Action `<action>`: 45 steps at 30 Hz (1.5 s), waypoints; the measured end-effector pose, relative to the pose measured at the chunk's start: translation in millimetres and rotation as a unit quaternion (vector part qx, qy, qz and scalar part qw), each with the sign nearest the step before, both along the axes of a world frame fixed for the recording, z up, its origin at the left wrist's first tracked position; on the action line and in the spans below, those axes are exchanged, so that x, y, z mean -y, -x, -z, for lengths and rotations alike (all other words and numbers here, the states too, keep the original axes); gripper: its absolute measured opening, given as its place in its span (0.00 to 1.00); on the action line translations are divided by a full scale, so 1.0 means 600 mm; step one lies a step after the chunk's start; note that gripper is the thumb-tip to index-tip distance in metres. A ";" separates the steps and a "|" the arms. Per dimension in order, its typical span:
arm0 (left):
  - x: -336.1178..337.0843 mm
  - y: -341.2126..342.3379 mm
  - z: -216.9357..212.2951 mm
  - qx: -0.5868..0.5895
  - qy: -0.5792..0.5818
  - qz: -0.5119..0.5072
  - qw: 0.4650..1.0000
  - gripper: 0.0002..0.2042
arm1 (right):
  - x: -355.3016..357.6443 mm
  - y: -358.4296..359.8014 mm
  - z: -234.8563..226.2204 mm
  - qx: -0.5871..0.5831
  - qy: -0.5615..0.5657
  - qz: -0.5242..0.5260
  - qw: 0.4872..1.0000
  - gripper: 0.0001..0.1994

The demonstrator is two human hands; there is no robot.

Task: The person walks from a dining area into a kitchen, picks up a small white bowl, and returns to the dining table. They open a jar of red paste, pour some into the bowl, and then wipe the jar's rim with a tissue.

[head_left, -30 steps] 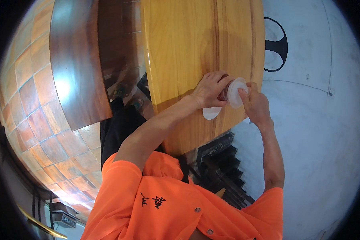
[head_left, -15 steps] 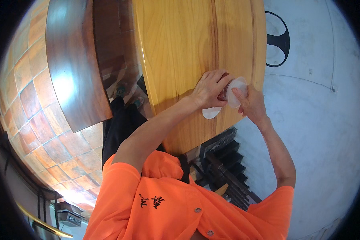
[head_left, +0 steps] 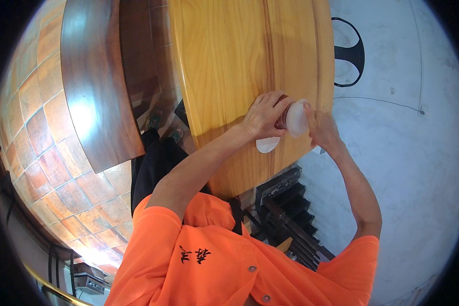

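My left hand (head_left: 262,115) is closed round a reddish-brown, cylinder-shaped thing (head_left: 281,120), held on its side above the wooden table. A translucent white round lid-like piece (head_left: 297,118) covers its right end. At the right rim of that piece is my right hand (head_left: 322,128), thumb against the edge and fingers curled; the far side of its grip is hidden. Below my left hand lies another white round flat piece (head_left: 268,145), partly covered by the hand.
The yellow wooden table (head_left: 224,61) runs away ahead of me. A dark wooden bench (head_left: 94,81) stands to the left on tiled floor. A black chair back (head_left: 353,51) shows beyond the table's right edge. Dark slatted furniture (head_left: 290,214) stands near my right side.
My right hand has shifted slightly right, its thumb moving from the face of the white round piece to its rim. The piece has turned more edge-on. My left hand keeps its hold.
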State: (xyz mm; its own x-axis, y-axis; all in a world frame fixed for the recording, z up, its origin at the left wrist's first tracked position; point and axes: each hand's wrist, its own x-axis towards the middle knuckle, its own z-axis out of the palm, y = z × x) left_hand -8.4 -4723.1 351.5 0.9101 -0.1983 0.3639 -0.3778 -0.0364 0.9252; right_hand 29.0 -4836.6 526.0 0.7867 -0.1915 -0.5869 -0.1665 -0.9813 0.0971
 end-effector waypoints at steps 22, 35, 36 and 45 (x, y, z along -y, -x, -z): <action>-0.003 0.000 -0.002 0.018 0.016 -0.008 1.000 0.42 | -0.028 0.006 -0.001 -0.069 -0.235 0.305 0.920 0.34; -0.001 0.003 0.000 0.014 -0.007 -0.011 1.000 0.41 | -0.005 0.006 -0.010 -0.042 -0.183 0.197 0.962 0.37; -0.002 0.002 0.000 0.012 -0.004 -0.006 1.000 0.41 | -0.005 0.009 -0.010 -0.026 -0.190 0.181 0.965 0.35; -0.003 -0.002 -0.001 0.001 -0.016 0.016 1.000 0.42 | -0.009 0.049 -0.008 0.102 -0.105 -0.255 0.956 0.34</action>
